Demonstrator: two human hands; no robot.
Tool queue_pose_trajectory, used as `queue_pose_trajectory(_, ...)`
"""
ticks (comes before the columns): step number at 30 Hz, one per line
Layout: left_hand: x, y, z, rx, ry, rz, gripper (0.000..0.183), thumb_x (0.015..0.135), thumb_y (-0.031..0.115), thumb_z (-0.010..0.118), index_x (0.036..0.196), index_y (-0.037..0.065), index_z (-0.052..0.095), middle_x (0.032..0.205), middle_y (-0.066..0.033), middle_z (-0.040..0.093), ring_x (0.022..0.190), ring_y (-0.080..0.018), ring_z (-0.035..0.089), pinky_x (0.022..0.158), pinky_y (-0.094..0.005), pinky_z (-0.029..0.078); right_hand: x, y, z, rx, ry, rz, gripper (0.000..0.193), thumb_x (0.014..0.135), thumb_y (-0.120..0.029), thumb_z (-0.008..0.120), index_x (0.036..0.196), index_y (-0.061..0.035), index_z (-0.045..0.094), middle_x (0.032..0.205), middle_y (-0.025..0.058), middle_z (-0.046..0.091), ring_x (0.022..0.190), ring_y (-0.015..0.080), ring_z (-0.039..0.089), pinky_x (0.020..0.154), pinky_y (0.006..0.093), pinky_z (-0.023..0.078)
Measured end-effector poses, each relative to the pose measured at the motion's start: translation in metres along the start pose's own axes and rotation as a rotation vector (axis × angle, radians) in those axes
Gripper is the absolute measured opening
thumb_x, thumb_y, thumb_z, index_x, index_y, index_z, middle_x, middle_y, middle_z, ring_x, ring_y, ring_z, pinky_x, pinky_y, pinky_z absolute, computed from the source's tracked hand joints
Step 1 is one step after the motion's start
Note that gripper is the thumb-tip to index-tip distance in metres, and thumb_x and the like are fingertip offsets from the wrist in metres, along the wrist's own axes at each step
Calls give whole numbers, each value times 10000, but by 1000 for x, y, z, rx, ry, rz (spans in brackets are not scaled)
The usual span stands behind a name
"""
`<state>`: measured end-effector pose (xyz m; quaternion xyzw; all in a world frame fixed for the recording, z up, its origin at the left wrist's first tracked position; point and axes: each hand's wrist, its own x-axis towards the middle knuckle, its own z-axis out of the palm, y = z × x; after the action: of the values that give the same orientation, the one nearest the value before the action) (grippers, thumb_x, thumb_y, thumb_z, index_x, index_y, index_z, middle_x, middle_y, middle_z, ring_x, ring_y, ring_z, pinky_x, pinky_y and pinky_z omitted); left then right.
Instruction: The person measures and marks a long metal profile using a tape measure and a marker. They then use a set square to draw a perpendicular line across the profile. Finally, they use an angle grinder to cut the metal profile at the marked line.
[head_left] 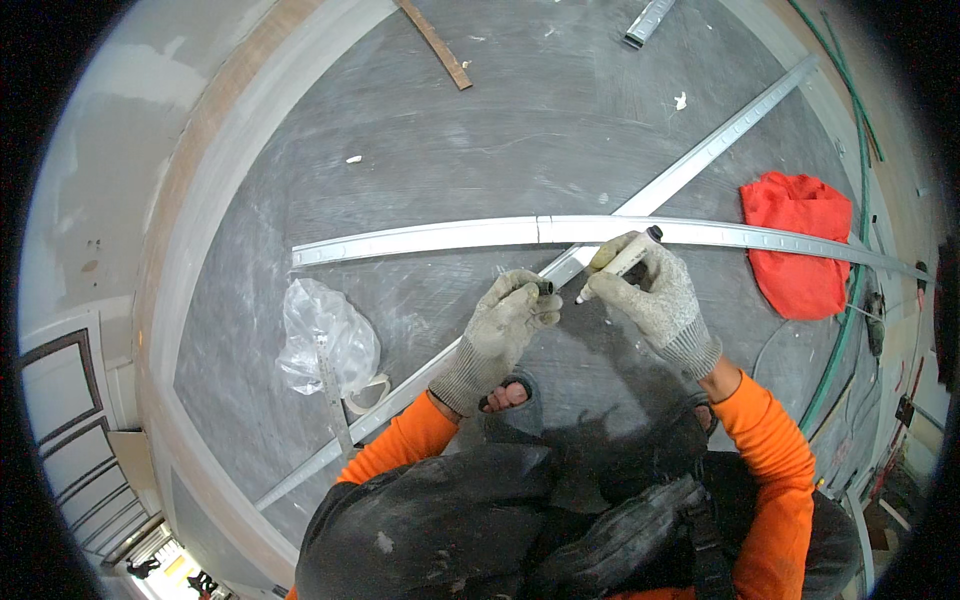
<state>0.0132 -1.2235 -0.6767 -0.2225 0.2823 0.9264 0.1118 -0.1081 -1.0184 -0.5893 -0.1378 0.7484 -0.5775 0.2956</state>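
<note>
In gloved fingers, my right hand [655, 300] grips a white marker [628, 262] with a dark end and its pale tip pointing down. My left hand [492, 335], also gloved, is closed on a small dark cap [545, 287], held apart from the marker. Just beyond both hands, a long silvery metal channel [430, 237] runs left to right, with a thin dark line across it near the middle. It crosses over a second metal channel [700, 150], which slants from far right to near left beneath my hands.
A red cloth bag [798, 250] lies at the right under the channel's end. At the left are a clear plastic bag [322, 335] and a metal ruler [330, 385]. Farther off lie a wooden strip [437, 45] and a short metal piece [650, 20]. A green hose [862, 150] runs along the right.
</note>
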Motion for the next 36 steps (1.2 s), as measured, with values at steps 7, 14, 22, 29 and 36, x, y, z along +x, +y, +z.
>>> queue_pose_trajectory(7, -2, -15, -11, -256, -190, -111, 208, 1071, 162, 584, 1275, 137, 616, 1126, -40, 692, 996, -185, 674, 930, -363, 520, -8, 5, 17, 173, 103, -64, 265, 950, -239, 783, 1111, -39, 718, 965, 59, 752, 929, 126, 692, 850, 324, 548)
queue_pose_trajectory(14, -14, -13, 20, -141, -84, -96, 245, 1082, 150, 530, 1281, 34, 612, 1015, -92, 685, 936, -215, 664, 867, -394, 548, -11, 4, 25, 170, 121, -105, 246, 946, -181, 781, 1133, -39, 706, 1015, 57, 742, 959, 129, 683, 882, 330, 549)
queue_pose_trajectory(22, -26, 25, 52, 1046, -35, -86, 254, 1070, 182, 569, 1242, 4, 628, 915, -84, 669, 847, -193, 666, 780, -345, 545, -16, -3, 24, 365, 142, -62, 185, 1037, -198, 666, 1109, -27, 668, 966, 55, 705, 924, 120, 648, 861, 310, 534)
queue_pose_trajectory(29, -39, 15, 58, 1219, -46, 228, 226, 1071, 162, 512, 1158, 0, 645, 819, -8, 589, 731, -104, 550, 673, -299, 471, -17, -8, 19, 201, 95, 53, 268, 1084, -278, 601, 1065, -19, 665, 847, 18, 650, 775, 70, 571, 684, 262, 472)
queue_pose_trajectory(36, -50, 15, 68, 999, 13, 14, 294, 1106, 234, 500, 1259, 12, 617, 960, -18, 625, 800, -99, 570, 697, -264, 477, -27, -4, 31, 272, 149, 61, 291, 1082, -315, 612, 1026, -34, 665, 776, -5, 614, 693, 49, 525, 615, 242, 437)
